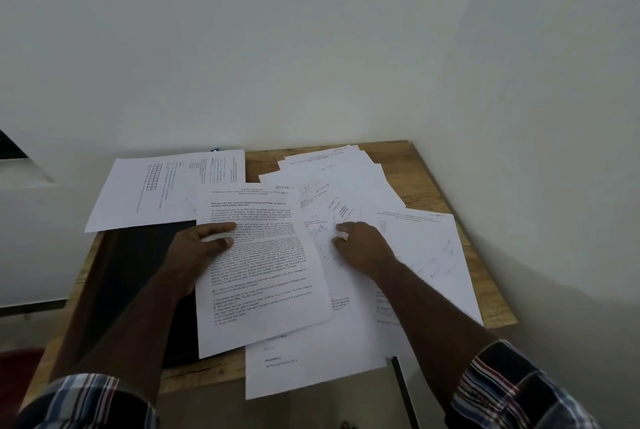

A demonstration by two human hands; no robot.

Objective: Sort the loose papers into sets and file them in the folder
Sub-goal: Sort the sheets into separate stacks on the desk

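Loose white printed papers lie scattered over a small wooden table. My left hand pinches the left edge of a text-dense sheet, thumb on top. That sheet partly covers a black folder lying flat at the table's left. My right hand rests on a fanned pile of sheets marked with section headings, its fingers curled and pinching a sheet's edge. A sheet with a small grid lies at the back left. Another sheet hangs over the front edge.
The table stands in a corner, with pale walls behind and to the right. A sheet with faint diagrams covers the right side. A dark strip runs down below the front edge. Something red sits low on the left.
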